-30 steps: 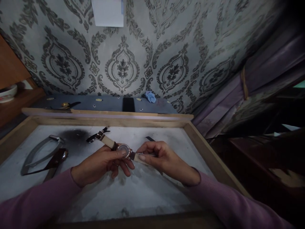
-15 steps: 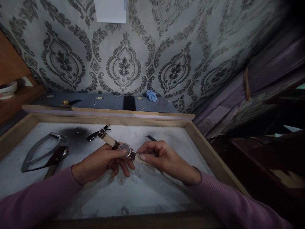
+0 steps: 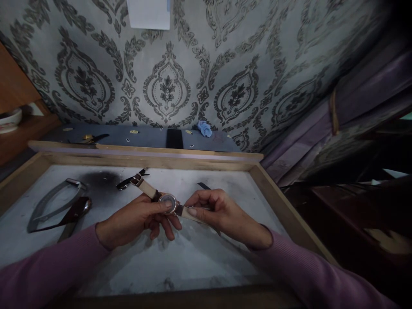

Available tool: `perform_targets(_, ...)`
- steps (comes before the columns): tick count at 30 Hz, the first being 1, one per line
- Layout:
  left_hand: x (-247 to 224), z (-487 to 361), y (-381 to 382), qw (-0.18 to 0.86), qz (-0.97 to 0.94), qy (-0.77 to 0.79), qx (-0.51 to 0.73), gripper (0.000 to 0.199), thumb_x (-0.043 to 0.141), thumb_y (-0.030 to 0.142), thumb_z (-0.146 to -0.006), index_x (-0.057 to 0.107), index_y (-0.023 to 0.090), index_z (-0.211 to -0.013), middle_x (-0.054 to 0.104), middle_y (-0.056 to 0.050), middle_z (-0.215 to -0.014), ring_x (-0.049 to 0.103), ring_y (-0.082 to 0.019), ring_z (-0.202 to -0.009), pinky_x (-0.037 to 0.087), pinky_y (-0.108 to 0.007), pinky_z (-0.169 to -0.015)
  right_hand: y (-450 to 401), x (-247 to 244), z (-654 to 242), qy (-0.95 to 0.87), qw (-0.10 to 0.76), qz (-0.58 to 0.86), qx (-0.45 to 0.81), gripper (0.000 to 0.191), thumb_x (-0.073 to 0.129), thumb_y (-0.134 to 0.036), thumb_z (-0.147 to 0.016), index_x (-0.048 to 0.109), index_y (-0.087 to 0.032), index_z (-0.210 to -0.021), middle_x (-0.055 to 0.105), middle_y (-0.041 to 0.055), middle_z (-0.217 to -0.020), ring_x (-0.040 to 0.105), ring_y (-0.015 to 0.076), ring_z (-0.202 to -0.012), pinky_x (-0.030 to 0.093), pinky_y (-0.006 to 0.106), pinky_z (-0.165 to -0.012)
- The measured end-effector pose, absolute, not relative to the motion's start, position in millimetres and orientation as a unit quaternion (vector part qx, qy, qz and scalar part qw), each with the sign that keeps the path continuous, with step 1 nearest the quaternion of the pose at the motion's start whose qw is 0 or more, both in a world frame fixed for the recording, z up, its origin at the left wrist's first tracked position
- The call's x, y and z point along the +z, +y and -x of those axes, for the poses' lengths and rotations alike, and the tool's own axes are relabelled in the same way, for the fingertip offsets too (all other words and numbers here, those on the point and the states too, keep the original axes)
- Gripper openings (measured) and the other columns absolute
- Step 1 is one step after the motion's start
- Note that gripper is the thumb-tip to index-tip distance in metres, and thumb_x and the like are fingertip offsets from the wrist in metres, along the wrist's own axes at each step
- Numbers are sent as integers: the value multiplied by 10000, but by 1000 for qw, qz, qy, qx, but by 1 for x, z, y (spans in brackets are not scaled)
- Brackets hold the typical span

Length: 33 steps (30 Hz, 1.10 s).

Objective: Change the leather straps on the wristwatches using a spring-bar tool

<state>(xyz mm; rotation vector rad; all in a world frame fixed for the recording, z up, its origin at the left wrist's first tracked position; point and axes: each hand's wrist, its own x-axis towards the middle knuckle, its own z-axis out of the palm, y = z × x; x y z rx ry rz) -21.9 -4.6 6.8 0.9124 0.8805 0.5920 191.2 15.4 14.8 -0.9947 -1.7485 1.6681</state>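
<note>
The left hand [image 3: 137,216] grips a watch [image 3: 171,200], thumb laid over its round face and fingers spread beneath it. The watch is held up over the white bottom of a wooden tray [image 3: 270,189], tilted so its buckle end points to 10 o'clock and its other end to 4 o'clock. The right hand [image 3: 225,216] is closed in a pinch at the pale inner side of the 4 o'clock strap [image 3: 189,214], close to the case; a sliver of something shiny shows at its fingertips, too small to name. Taking the held watch as the middle, a black watch [image 3: 127,183] lies at 10 o'clock, just past the buckle. At 9 o'clock, near the left sleeve, are a grey strap [image 3: 38,210] bent in a loop and a brown watch [image 3: 75,212] beside it. A dark strip [image 3: 203,186] pokes out at 2 o'clock, behind the right hand. Beyond the tray, a phone [image 3: 174,138] lies at 12 o'clock and a crumpled blue cloth [image 3: 204,128] at 1 o'clock.
</note>
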Motion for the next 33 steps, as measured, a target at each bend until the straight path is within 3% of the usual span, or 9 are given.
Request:
perform_targets(23,6,25,-3,753,-464,388,258,212,621,339,-823,597,130,-790,715,-88,-834,671,-134,-614,358,-158,-406,14,9,-190,-607,263,381,646,304,690,-429,-778,657,-130,-817,545,-19,-650,408,70,-551,299,216,-502)
perform_targets(33,10,26,-1,725,-515,392,235,143,609,255,-813,569,138,-742,647,-14,-676,575,-79,-482,257,-192,-415,12,13,-189,-600,249,385,656,299,683,-420,-782,659,-124,-822,509,-30,-616,371,63,-522,267,218,-486)
